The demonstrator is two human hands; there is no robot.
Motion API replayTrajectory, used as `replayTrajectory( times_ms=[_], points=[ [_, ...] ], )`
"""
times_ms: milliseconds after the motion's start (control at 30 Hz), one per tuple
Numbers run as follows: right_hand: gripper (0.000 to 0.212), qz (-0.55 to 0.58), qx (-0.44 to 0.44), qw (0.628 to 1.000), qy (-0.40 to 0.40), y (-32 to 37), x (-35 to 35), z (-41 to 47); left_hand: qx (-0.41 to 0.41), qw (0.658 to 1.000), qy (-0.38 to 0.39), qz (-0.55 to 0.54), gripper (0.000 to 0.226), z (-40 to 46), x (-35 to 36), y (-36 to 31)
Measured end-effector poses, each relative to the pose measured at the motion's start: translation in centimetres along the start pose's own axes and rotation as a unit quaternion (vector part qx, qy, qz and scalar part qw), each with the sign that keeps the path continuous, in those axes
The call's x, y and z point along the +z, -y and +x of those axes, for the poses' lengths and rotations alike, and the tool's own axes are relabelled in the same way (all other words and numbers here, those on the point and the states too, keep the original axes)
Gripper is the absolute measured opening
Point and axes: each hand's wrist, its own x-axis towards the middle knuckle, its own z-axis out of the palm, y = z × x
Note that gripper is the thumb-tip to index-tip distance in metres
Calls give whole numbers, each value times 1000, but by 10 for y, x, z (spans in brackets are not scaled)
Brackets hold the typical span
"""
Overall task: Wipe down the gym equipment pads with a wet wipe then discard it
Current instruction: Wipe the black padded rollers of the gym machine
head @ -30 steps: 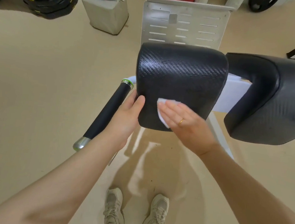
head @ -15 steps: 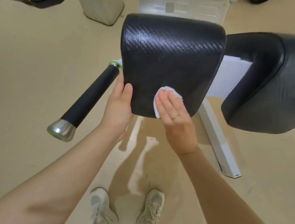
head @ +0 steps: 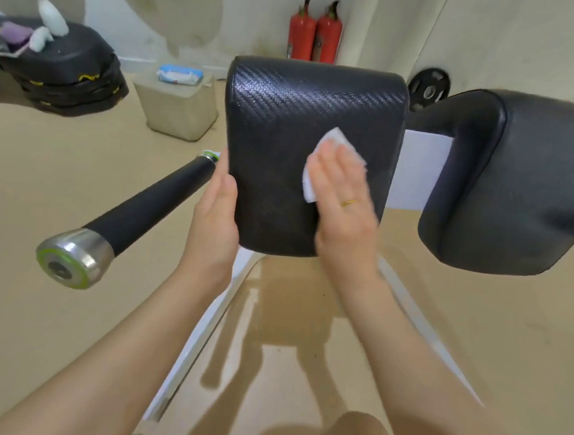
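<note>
right hand (head: 343, 201) flat on wet wipe (head: 321, 158), upright pad (head: 297, 115)

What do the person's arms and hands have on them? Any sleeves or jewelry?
No sleeves show: both forearms are bare as far as the picture reaches. The right hand wears a thin gold ring on one finger. The left hand wears nothing visible.
</note>
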Motion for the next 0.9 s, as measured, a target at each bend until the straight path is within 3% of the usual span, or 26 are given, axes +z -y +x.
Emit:
replayTrajectory(
  times_ms=[100,233,300,433,500,567,667,800,900],
  points=[
    [31,-7,-39,999,-27,32,29,-11,35,998,36,-39,43,0,-6,7],
    [32,26,-96,995,23,57,52,-16,21,994,38,-101,49,4,-14,19],
    [29,-14,-136,991,12,45,42,-13,45,992,65,-98,49,7,-17,21],
    [42,-142,-38,988,-55,-10,1,-1,69,992,106,-23,42,11,-20,18],
    [48,-153,5,985,-84,-26,-6,1,61,992,101,-36,42,11,-21,17],
    [39,-131,-1,985,-109,-17,5,-2,68,990,113,-39,42,8,-20,15],
    [28,-76,-93,990,-71,23,37,-27,69,988,125,-63,42,10,-24,20],
    [34,-55,-158,985,35,41,42,-55,16,986,115,-124,41,11,-27,15],
    [32,-87,-137,987,0,10,17,-46,31,985,129,-112,42,8,-24,12]
  ],
)
